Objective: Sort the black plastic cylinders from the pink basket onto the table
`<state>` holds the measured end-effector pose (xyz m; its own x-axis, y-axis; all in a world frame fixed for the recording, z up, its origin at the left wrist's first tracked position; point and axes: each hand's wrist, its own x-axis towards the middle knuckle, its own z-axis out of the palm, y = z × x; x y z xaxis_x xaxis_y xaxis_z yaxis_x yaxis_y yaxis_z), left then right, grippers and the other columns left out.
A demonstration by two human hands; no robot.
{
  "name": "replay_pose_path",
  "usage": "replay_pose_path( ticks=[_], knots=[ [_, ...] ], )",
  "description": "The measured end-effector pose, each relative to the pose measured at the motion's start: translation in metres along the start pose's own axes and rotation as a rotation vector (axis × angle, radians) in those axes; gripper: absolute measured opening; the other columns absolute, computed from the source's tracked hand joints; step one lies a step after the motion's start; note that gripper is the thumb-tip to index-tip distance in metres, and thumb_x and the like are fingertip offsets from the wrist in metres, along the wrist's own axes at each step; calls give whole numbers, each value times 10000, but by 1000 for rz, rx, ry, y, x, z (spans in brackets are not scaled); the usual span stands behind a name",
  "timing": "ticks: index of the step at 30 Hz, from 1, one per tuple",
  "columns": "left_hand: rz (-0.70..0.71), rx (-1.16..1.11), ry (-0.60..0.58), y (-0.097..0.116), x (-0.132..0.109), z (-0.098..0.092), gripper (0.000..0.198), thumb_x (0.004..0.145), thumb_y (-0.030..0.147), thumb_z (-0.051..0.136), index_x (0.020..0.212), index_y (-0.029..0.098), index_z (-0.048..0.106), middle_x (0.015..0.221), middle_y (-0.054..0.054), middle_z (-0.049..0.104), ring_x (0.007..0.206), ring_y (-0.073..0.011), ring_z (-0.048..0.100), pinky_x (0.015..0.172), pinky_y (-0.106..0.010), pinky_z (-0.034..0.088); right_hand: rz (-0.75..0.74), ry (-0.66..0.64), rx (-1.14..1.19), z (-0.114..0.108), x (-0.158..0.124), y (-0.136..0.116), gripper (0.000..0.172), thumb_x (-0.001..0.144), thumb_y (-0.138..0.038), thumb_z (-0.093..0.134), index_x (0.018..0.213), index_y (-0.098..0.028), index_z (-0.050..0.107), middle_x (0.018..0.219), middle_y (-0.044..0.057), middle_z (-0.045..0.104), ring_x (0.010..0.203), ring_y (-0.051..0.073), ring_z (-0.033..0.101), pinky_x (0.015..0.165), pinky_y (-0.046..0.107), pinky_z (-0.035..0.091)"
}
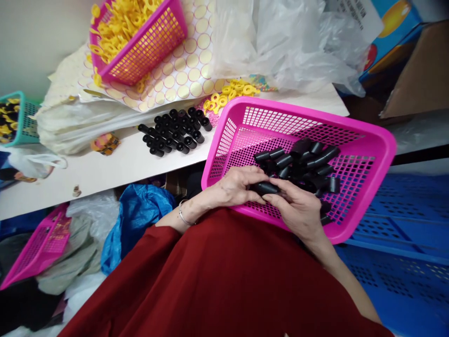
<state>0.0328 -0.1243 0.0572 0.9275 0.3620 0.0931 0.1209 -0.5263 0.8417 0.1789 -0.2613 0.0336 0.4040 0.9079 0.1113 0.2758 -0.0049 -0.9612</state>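
Over the near side of a pink plastic basket [384, 140], both hands meet around a black plastic tube [267, 188]. My left hand [236, 186] has its fingers curled around the tube's left end. Thumb and fingers of my right hand [298, 206] pinch the other end. Many loose black tubes [301, 161] lie heaped in the basket just beyond the hands. To the left, on the table, a block of black tubes [175, 131] stands upright in close rows, with open ends up.
Yellow ring-shaped pieces [231, 92] lie behind the basket, and more fill another pink basket [150, 56]. Clear plastic bags [287, 42] are piled at the back. Blue crates [403, 215] stand at right; a teal basket [23, 124] sits far left on the white table [91, 180].
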Motion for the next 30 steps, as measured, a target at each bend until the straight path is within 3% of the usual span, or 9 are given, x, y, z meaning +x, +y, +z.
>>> replay_pose_path(
  ticks=[5,9,12,14,16,18,23,27,30],
  knots=[
    [175,130,42,-6,-10,10,440,933,333,571,1352,201,545,1238,-143,656,1168,-240,598,1051,-493,478,280,46,469,22,-3,4,338,767,-405,754,1026,-223,639,956,46,766,839,194,741,759,370,644],
    [238,157,149,3,-21,8,477,939,259,557,1406,206,477,1281,-133,650,1173,-199,635,971,-375,560,371,-107,571,23,-1,-4,389,782,-487,726,1023,-205,609,861,41,757,690,169,723,680,360,642],
    [155,187,332,14,-30,-11,403,863,244,675,1258,208,604,1153,-87,708,1028,-170,688,906,-314,583,267,-89,336,2,7,-6,328,808,-462,705,996,-200,641,851,35,737,662,153,692,603,314,603],
    [77,205,585,13,-37,-30,302,804,239,733,1100,218,677,1090,-49,711,1000,-169,682,903,-314,575,137,64,30,-21,15,0,229,830,-403,688,959,-214,671,796,17,704,642,149,651,590,316,570],
    [-44,252,875,0,-46,-49,234,757,255,759,980,214,704,1034,-27,690,995,-176,660,892,-318,561,-12,222,-305,-45,24,10,145,824,-342,687,914,-228,691,827,33,690,694,179,639,655,366,561],
    [-244,316,1058,-22,-56,-64,237,718,272,761,939,199,714,996,-27,658,971,-180,637,844,-310,549,-120,232,-534,-63,31,21,100,844,-294,645,892,-227,702,899,64,703,786,229,641,727,425,550],
    [-633,398,966,-71,-74,-69,324,668,279,726,973,170,716,936,-26,635,887,-184,613,748,-303,521,-382,-161,-707,-60,35,31,184,904,-233,522,913,-219,704,956,75,725,828,228,618,747,402,531],
    [-651,548,881,-88,-71,-59,321,695,259,688,1002,165,690,989,-57,656,936,-207,609,837,-334,512,-471,-446,-840,-28,36,29,242,897,-152,463,980,-202,685,1005,85,719,796,202,610,696,349,494],
    [-604,658,803,-96,-64,-58,306,740,234,639,1035,165,685,1084,-101,660,1012,-234,597,926,-363,487,-420,-562,-1019,-8,44,25,290,854,-76,452,1018,-176,669,973,108,709,753,212,601,626,346,428]
  ],
)
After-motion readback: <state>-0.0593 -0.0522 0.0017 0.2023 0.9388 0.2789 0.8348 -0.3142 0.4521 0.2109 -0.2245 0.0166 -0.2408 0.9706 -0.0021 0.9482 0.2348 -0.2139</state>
